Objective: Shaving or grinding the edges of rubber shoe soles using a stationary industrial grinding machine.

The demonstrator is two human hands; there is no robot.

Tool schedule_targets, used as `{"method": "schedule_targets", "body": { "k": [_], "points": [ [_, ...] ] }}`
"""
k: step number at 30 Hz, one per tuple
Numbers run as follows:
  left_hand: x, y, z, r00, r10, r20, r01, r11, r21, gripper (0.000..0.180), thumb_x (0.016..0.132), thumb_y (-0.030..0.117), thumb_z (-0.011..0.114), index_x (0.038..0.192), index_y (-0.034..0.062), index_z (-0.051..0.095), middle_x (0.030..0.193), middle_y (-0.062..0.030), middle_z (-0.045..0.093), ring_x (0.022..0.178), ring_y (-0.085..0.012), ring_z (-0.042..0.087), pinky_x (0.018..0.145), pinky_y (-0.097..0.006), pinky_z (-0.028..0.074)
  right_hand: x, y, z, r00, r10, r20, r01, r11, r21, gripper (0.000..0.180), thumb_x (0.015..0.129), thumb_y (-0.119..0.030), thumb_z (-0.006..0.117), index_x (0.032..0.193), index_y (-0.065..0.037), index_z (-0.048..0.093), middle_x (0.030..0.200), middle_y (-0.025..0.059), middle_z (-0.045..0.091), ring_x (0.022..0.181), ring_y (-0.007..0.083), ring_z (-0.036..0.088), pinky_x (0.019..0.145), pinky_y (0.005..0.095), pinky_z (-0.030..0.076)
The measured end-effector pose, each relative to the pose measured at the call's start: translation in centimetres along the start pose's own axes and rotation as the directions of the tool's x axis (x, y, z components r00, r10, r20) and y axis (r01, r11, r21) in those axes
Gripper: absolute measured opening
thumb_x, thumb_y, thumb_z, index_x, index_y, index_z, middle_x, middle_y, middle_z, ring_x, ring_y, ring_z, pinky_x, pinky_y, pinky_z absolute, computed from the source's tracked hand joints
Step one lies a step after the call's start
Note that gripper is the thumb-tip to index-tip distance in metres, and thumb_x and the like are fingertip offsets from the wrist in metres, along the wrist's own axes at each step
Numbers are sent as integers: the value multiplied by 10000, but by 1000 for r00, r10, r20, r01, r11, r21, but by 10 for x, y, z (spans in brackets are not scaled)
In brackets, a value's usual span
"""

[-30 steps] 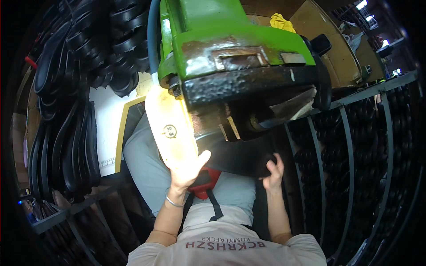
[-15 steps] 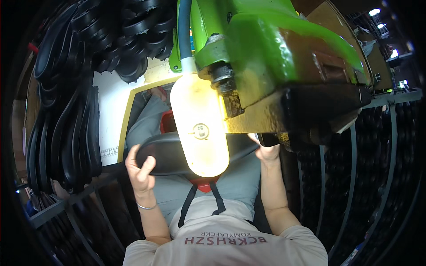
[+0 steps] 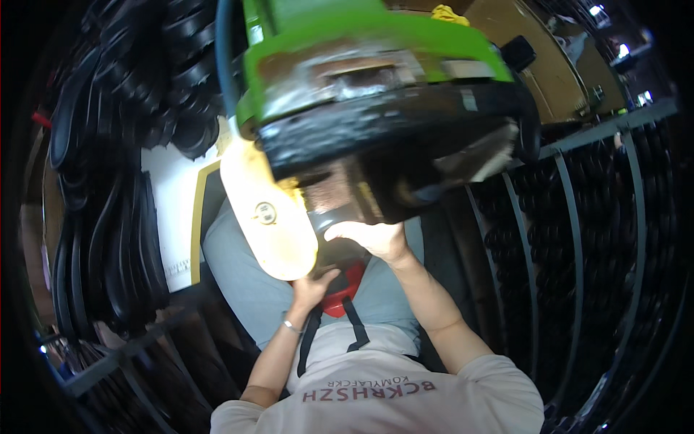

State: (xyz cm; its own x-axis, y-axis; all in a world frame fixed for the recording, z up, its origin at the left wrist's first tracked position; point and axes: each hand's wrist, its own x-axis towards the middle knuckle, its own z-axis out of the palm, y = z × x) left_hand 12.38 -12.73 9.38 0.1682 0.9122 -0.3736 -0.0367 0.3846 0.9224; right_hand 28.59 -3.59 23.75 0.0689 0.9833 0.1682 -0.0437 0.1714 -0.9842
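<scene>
A black shoe sole [image 3: 338, 250] is held turned under the green machine [image 3: 405, 61], mostly hidden by the machine head and the glowing oval lamp [image 3: 269, 213]. My right hand [image 3: 379, 240] grips its upper part close below the machine, thumb stretched along the top. Lower down, beside the tip of the lamp, my left hand [image 3: 309, 289] has its thumb against the sole's near part; its other fingers are covered. Both hands are in front of my lap.
Black soles [image 3: 108, 231] are stacked at the left next to a white board with a yellow edge [image 3: 194, 239]. Metal racks [image 3: 571, 217] full of dark pieces stand at the right. A cardboard box [image 3: 531, 61] sits behind the machine, and a red object [image 3: 340, 296] lies between my legs.
The sole has gone from lying crosswise between both hands to a steeper angle beneath the machine. My hands have come closer together. Machine and lamp appear farther left in view.
</scene>
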Motion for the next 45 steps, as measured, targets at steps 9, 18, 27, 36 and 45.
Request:
{"method": "schedule_targets", "body": {
  "k": [9, 18, 27, 36, 45],
  "points": [
    [61, 92, 105, 902, 404, 152, -416, 908, 56, 235, 772, 9, 725, 988, -27, 639, 883, -60, 673, 797, -105, 615, 715, -245, 505, -41, 48, -77, 897, -267, -353, 229, 963, -144, 488, 811, -123, 702, 1177, 38, 422, 1086, 161, 554, 1017, 210, 547, 895, 333, 437],
    [48, 119, 61, 947, 306, 97, -289, 945, -150, 362, 909, 99, 576, 1211, -79, 487, 1131, -243, 590, 984, -303, 630, 803, -386, 557, 154, 48, -124, 744, -409, -529, 75, 837, -542, 461, 861, -120, 566, 1265, 58, 435, 1199, 284, 530, 1151, 380, 509, 984, 376, 375],
    [-56, 140, -144, 547, 572, -612, -171, 791, 587, 177, 930, 95, 547, 1011, -42, 623, 946, -119, 661, 818, -164, 641, 709, -274, 548, 195, 49, -151, 796, -121, -593, -410, 613, -676, 448, 858, -134, 578, 1268, 6, 467, 1093, 269, 578, 1062, 406, 543, 901, 448, 428],
    [-142, 259, -277, -1, 1000, 16, 682, -11, 732, 347, 883, 282, 622, 1145, 54, 619, 1155, -121, 617, 1085, -290, 564, 957, -388, 417, 201, 33, -149, 820, -71, -568, -474, 471, -744, 389, 845, -167, 575, 1157, 57, 515, 1044, 276, 606, 1010, 410, 584, 873, 464, 458],
    [-158, 262, -397, -29, 999, 38, 833, 3, 554, 258, 802, 237, 701, 887, 3, 635, 898, -150, 625, 832, -302, 593, 793, -406, 482, 209, 36, -123, 868, -53, -493, -437, 389, -811, 521, 856, -186, 589, 1217, 127, 380, 1116, 348, 519, 1050, 463, 532, 903, 488, 447]
  ]
}}
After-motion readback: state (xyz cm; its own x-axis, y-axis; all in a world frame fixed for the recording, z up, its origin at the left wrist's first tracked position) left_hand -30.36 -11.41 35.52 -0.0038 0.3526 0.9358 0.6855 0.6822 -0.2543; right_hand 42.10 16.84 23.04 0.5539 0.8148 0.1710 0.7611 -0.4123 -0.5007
